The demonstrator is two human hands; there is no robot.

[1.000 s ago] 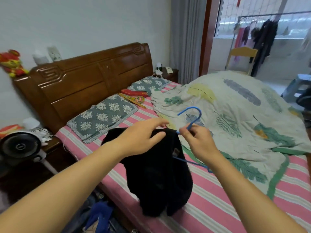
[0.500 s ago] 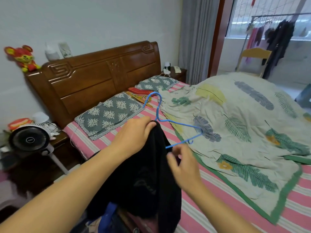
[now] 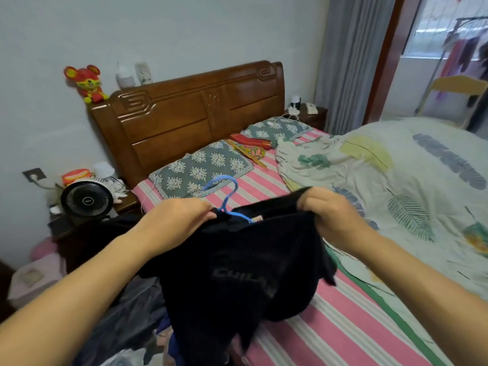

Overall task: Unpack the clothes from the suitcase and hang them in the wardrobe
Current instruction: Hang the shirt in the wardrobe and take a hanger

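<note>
1. Since half a second ago both hands have spread apart along the top of the black garment (image 3: 237,273); the right hand (image 3: 335,215), then low and open below the hanger, now grips the garment's right upper edge, and the blue hanger (image 3: 224,196), then raised clear with its bar showing, now sits with only its hook and a short piece of shoulder above the neckline.
2. Bed (image 3: 343,326) with a pink and white striped sheet fills the right and middle; a leaf-print quilt (image 3: 396,180) lies heaped over its right part; a carved wooden headboard (image 3: 190,114) stands against the wall.
3. Black garment hangs from the two hands over the bed's near edge, its lower part trailing down toward a jumble of clothes (image 3: 137,326) at bottom left; grey letters on its front read "CHILA", the rest lost in a fold.
4. Two grey floral pillows (image 3: 203,167) lie at the headboard's foot, a red and yellow item (image 3: 250,146) between them.
5. Left hand (image 3: 179,223) pinches the garment's neckline, fingers curled, just at the hanger's neck; right hand's fingers are curled round bunched cloth.
6. Black round fan (image 3: 87,199) stands on the nightstand at left; its small centre logo is too blurred to read.
7. Red plush toy (image 3: 87,83) sits on the headboard's left corner.
</note>
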